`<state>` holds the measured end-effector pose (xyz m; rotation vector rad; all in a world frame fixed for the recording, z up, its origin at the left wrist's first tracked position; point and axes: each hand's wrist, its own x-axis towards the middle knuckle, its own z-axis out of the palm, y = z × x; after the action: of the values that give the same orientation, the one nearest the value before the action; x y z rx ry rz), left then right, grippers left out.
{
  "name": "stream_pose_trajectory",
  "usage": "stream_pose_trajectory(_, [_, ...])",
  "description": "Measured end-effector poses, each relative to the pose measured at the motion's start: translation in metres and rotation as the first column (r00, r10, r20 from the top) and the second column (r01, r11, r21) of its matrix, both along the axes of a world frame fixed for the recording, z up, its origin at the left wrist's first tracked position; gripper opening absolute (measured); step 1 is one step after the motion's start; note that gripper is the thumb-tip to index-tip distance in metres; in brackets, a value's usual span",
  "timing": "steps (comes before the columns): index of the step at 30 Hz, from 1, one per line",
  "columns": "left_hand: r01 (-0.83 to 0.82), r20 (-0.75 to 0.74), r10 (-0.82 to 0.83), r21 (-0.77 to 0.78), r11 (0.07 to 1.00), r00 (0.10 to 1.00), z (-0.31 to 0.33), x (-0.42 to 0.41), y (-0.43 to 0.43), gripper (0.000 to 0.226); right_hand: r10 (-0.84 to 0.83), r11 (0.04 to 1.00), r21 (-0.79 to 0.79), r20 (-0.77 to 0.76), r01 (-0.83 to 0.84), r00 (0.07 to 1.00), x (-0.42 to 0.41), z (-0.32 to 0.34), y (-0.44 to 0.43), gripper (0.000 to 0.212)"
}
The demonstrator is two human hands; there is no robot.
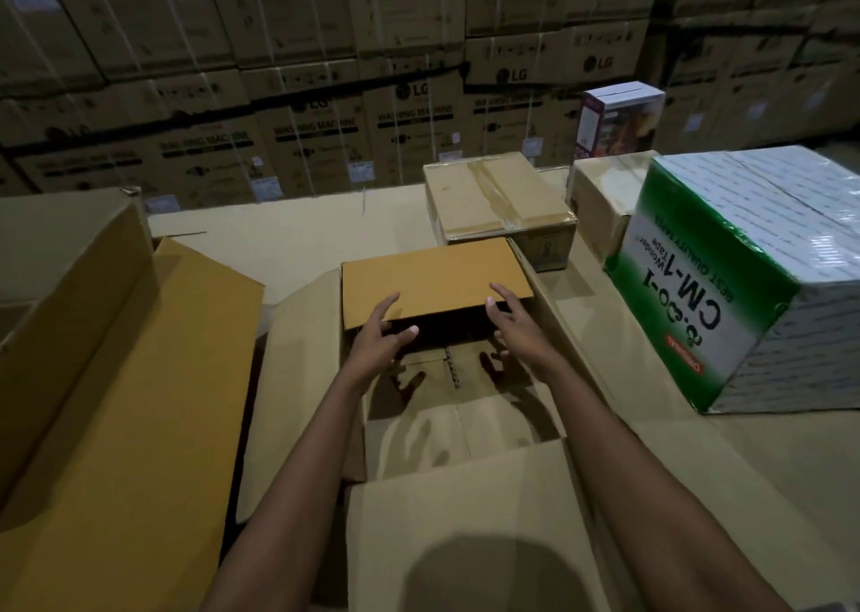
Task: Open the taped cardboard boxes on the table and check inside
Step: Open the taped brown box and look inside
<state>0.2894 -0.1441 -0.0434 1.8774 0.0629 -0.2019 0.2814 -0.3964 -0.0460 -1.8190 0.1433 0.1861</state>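
The open cardboard box (pixel 460 406) sat in the middle of the table (pixel 302 239), right in front of the person, with its side flaps folded out and its near flap (pixel 465 541) lying toward six o'clock. Both arms reached in toward twelve o'clock, where the far flap (pixel 437 281) stood tipped over the opening. The left hand (pixel 381 332) gripped that flap's free edge, fingers together on top and the thumb underneath. The right hand (pixel 516 332) held the same edge farther along, fingers spread: one lay on top of the flap and the others curled below it. From where I stood the bottom of the box showed only bare cardboard with a seam down the centre and the hands' shadows on it. At one o'clock a smaller taped box (pixel 498 197) lay closed, its tape whole. At three o'clock stood a green-and-white carton (pixel 744 276) printed "CM-1", with a plain carton (pixel 595 202) just behind it and a small white box (pixel 619 118) farther back. At nine o'clock was a large open carton (pixel 70 309). Behind the table rose a wall of stacked washing machine cartons (pixel 325 99).
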Motion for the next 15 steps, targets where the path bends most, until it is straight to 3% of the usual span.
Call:
stream_pose_trajectory(3, [-0.088, 0.092, 0.088, -0.003, 0.996, 0.992, 0.015, 0.017, 0.000, 0.047, -0.015, 0.998, -0.061, 0.081, 0.020, 0.997, 0.029, 0.009, 0.006, 0.044])
stream_pose_trajectory(7, [-0.214, 0.350, 0.181, 0.056, 0.975, 0.919, 0.046, 0.043, 0.001, 0.043, -0.087, 0.991, -0.071, 0.289, 0.112, 0.953, 0.068, 0.037, 0.017, 0.043])
stream_pose_trajectory(9, [-0.270, 0.476, 0.168, 0.153, 0.951, 0.863, 0.057, 0.066, 0.004, 0.046, -0.109, 0.986, -0.081, 0.363, 0.148, 0.925, 0.092, 0.055, 0.024, 0.049])
stream_pose_trajectory(12, [-0.350, 0.569, 0.127, 0.302, 0.887, 0.812, 0.061, 0.110, 0.006, 0.051, -0.102, 0.977, -0.126, 0.442, 0.175, 0.891, 0.130, 0.073, 0.035, 0.073])
stream_pose_trajectory(15, [-0.413, 0.567, 0.045, 0.541, 0.733, 0.823, 0.045, 0.153, 0.016, 0.061, -0.010, 0.949, -0.272, 0.472, 0.156, 0.881, 0.169, 0.067, 0.042, 0.080])
